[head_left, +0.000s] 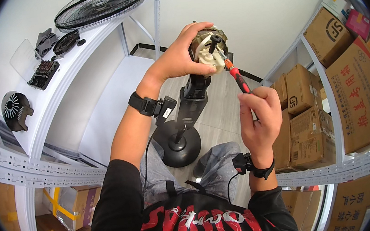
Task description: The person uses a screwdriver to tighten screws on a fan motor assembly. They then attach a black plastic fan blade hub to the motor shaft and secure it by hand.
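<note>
A stand fan's motor head [209, 58], cream-coloured at the front with a black knob on a short shaft, sits on top of its black stand. My left hand [183, 52] is wrapped around its left side, thumb along the lower edge and fingers over the top. In my right hand [261, 112] is a red and black screwdriver [240, 80], pinched at the handle's end. Its tip meets the right side of the motor head; the exact contact point is too small to make out. Below, the round black fan base [177, 143] rests on the floor in front of my legs.
On the white shelf [49, 109] at left lie a wire fan grille [101, 7], a tool bit set [44, 75], a black vented cover [16, 110] and other dark parts. Cardboard boxes [307, 138] fill the shelving at right. Cables hang from both my wrist devices.
</note>
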A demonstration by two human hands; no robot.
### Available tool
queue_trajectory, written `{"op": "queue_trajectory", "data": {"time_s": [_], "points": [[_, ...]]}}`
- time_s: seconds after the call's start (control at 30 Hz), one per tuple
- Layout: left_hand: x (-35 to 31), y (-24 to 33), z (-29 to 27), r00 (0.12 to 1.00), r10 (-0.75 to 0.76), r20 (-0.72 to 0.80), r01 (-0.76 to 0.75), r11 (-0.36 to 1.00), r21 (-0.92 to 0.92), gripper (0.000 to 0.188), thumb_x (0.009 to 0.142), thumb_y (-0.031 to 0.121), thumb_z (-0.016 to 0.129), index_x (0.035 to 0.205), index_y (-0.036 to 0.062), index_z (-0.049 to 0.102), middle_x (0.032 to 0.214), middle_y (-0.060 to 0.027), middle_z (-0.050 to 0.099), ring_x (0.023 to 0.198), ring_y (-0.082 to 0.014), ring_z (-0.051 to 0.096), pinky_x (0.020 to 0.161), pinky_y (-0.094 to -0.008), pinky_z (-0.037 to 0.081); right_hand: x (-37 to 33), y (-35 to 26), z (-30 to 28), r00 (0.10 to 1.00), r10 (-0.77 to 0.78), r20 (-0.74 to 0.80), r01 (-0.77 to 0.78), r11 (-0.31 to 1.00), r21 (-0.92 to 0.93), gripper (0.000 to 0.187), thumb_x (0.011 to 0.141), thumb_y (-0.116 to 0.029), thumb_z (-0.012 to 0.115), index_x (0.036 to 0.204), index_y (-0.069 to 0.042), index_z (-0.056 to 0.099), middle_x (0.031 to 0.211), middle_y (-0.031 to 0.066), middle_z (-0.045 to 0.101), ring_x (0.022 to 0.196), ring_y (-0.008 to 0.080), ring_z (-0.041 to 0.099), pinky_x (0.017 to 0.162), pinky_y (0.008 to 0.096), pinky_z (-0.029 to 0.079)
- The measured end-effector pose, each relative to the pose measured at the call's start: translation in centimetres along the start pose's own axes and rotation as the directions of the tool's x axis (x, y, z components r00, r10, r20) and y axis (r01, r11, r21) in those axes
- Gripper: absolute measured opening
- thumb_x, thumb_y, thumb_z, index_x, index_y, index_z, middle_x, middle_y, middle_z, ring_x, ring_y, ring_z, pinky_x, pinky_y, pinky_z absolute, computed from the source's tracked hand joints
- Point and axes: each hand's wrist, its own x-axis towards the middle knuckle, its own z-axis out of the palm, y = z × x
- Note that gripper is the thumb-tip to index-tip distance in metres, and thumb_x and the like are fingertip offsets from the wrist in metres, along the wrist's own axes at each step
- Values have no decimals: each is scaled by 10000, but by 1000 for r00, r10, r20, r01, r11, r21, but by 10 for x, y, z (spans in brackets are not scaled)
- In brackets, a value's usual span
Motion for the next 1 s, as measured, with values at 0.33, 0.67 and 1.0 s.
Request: {"op": "queue_trajectory", "data": {"time_s": [0.33,0.67,1.0], "points": [[3,-19,3,973,227,-33,-220,964,149,978,635,297,907,1457,95,416,1365,-127,441,1295,-292,457,1112,-388,383,-10,-9,5,929,359,-85,-361,933,-2,150,913,-19,687,1061,-15,660,911,125,637,761,208,596,683,303,493],[0,-7,0,996,77,-38,-75,995,62,1009,590,284,908,1442,75,409,1341,-128,411,1191,-278,513,999,-372,483,-6,-5,2,879,477,11,-474,871,127,186,1013,-62,570,1177,15,615,895,35,556,739,107,470,688,254,409],[-1,-10,-1,996,75,-48,-73,997,38,1011,587,305,908,1443,91,414,1350,-126,411,1186,-270,509,992,-369,487,3,-11,10,932,344,-114,-336,939,77,186,1006,-76,608,1175,-2,622,927,50,596,779,105,516,686,249,423]]}}
